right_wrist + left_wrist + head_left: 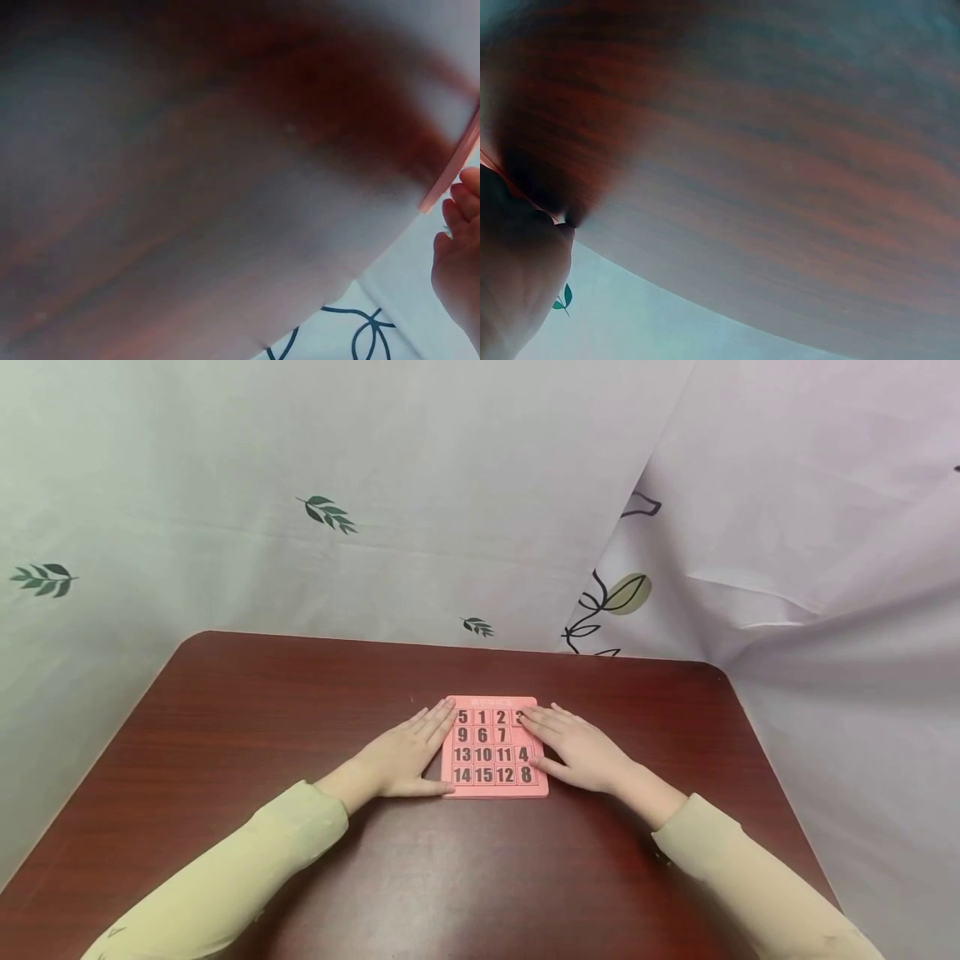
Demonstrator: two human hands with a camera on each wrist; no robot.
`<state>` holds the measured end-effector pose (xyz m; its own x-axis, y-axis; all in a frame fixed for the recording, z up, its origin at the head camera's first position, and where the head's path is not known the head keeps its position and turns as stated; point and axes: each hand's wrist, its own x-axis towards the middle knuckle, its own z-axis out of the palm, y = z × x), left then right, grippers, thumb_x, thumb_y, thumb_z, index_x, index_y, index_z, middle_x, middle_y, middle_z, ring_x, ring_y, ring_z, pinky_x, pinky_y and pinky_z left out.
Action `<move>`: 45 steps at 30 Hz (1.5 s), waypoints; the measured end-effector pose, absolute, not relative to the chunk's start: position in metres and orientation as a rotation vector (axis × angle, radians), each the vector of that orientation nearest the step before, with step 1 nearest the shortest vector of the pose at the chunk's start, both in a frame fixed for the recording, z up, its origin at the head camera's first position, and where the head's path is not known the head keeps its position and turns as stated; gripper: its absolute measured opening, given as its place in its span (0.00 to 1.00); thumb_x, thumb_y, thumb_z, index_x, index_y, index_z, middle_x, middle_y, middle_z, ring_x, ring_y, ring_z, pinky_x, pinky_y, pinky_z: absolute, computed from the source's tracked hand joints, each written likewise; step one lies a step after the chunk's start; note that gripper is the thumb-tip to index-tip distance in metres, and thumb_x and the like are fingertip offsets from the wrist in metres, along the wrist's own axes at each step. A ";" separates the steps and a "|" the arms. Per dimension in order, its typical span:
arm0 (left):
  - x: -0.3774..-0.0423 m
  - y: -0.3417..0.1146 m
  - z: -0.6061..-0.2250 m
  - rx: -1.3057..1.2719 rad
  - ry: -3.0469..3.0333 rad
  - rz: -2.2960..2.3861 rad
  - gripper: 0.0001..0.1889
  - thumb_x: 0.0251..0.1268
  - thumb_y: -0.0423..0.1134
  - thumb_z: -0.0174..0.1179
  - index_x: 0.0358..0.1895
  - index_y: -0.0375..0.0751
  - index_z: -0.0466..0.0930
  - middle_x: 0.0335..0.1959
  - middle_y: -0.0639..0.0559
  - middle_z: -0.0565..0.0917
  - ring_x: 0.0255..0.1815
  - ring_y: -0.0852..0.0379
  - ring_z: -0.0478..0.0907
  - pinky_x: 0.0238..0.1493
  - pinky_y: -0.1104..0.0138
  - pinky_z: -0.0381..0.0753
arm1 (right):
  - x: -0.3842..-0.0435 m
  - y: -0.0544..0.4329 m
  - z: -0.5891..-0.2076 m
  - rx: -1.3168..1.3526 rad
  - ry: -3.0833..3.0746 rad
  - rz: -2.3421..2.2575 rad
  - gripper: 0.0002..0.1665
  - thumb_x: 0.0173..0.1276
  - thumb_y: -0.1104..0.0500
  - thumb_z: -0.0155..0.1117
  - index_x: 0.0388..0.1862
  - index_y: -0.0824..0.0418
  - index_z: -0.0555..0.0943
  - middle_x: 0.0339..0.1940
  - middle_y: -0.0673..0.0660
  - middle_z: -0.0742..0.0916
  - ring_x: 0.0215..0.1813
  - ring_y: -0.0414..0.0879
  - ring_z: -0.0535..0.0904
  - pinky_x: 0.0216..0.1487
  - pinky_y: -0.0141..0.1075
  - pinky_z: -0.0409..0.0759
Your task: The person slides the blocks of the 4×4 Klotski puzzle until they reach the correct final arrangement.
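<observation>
Pale sleeves (225, 877) are stretched across the table (465, 877) — the pink number puzzle (493, 747) is touched on either side by the left hand (401, 760) and right hand (587, 753), fingers straight, unclenched.

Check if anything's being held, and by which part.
Nothing looks gripped: the pink number puzzle lies on the table, the left hand touches its left edge, and the right hand rests straight fingers on the 3 tile.
</observation>
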<state>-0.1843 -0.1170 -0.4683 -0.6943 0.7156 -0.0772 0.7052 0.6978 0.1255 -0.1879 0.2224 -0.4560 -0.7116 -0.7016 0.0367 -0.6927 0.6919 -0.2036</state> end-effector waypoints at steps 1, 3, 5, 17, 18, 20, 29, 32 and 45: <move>-0.184 -0.117 -0.469 1.168 2.783 0.130 0.61 0.67 0.72 0.57 0.85 0.27 0.44 0.88 0.32 0.45 0.90 0.38 0.46 0.89 0.50 0.55 | -0.189 0.222 -0.456 -1.166 2.844 -0.312 0.43 0.77 0.43 0.64 0.82 0.63 0.68 0.83 0.60 0.73 0.85 0.57 0.65 0.87 0.58 0.60; -0.185 -0.117 -0.470 1.166 2.779 0.133 0.61 0.68 0.72 0.57 0.85 0.27 0.44 0.89 0.32 0.44 0.90 0.39 0.45 0.89 0.49 0.55 | -0.188 0.221 -0.456 -1.156 2.836 -0.299 0.44 0.77 0.42 0.64 0.82 0.63 0.68 0.84 0.60 0.72 0.86 0.56 0.65 0.87 0.57 0.59; -0.184 -0.116 -0.470 1.159 2.771 0.125 0.61 0.68 0.73 0.56 0.86 0.28 0.43 0.89 0.33 0.43 0.90 0.39 0.44 0.89 0.50 0.53 | -0.185 0.222 -0.456 -1.154 2.835 -0.287 0.44 0.77 0.42 0.63 0.83 0.63 0.68 0.84 0.59 0.72 0.86 0.55 0.65 0.87 0.57 0.59; -0.185 -0.118 -0.468 1.166 2.787 0.089 0.61 0.68 0.74 0.55 0.86 0.28 0.43 0.89 0.34 0.43 0.91 0.41 0.44 0.89 0.52 0.54 | -0.166 0.223 -0.451 -1.237 2.849 -0.295 0.41 0.76 0.44 0.66 0.80 0.62 0.71 0.82 0.59 0.75 0.84 0.54 0.68 0.86 0.56 0.63; -0.185 -0.118 -0.468 1.166 2.786 0.091 0.61 0.68 0.74 0.55 0.86 0.29 0.43 0.89 0.34 0.43 0.91 0.41 0.44 0.89 0.52 0.53 | -0.167 0.222 -0.451 -1.225 2.853 -0.310 0.41 0.76 0.44 0.66 0.81 0.62 0.71 0.82 0.59 0.75 0.84 0.54 0.68 0.86 0.56 0.63; -0.184 -0.118 -0.468 1.166 2.784 0.093 0.61 0.69 0.73 0.55 0.86 0.28 0.44 0.89 0.34 0.43 0.91 0.41 0.44 0.89 0.52 0.54 | -0.171 0.219 -0.450 -1.209 2.854 -0.327 0.42 0.76 0.44 0.66 0.81 0.62 0.70 0.82 0.59 0.75 0.84 0.55 0.68 0.86 0.56 0.63; -0.182 -0.120 -0.467 1.150 2.769 0.091 0.60 0.69 0.74 0.55 0.86 0.29 0.45 0.89 0.35 0.43 0.91 0.41 0.44 0.89 0.52 0.54 | -0.190 0.192 -0.451 -1.204 2.803 -0.307 0.42 0.79 0.41 0.61 0.83 0.61 0.68 0.84 0.57 0.71 0.86 0.54 0.64 0.88 0.55 0.60; -0.182 -0.120 -0.467 1.152 2.773 0.092 0.60 0.69 0.74 0.55 0.86 0.29 0.45 0.89 0.35 0.43 0.91 0.42 0.44 0.89 0.52 0.54 | -0.193 0.190 -0.451 -1.198 2.780 -0.274 0.42 0.79 0.40 0.60 0.83 0.60 0.67 0.85 0.57 0.71 0.87 0.53 0.63 0.88 0.54 0.60; -0.183 -0.118 -0.469 1.157 2.781 0.114 0.61 0.69 0.73 0.55 0.86 0.29 0.43 0.89 0.35 0.43 0.91 0.41 0.43 0.90 0.52 0.53 | -0.189 0.220 -0.452 -1.210 2.825 -0.280 0.41 0.79 0.43 0.62 0.82 0.63 0.69 0.83 0.59 0.73 0.85 0.55 0.66 0.87 0.57 0.60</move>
